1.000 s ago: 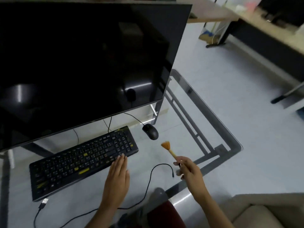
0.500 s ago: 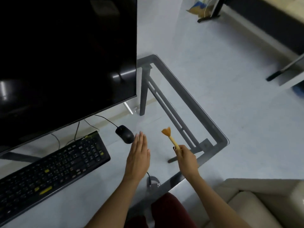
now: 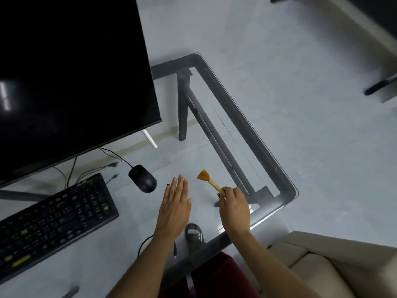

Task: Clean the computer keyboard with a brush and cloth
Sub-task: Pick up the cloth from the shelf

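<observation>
While the right hand (image 3: 234,206) grips the pale handle of the brush (image 3: 209,180), orange bristles fanned forward, the left hand (image 3: 175,206) hovers flat and empty over the glass table (image 3: 287,181). Light and stiff, the brush is probably best held low on its handle. Leftward lies the black keyboard (image 3: 53,220).

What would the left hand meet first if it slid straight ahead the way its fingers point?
Probably nothing: the left hand points across bare glass table, passing right of the mouse and left of the brush. Depth is unclear.
</observation>
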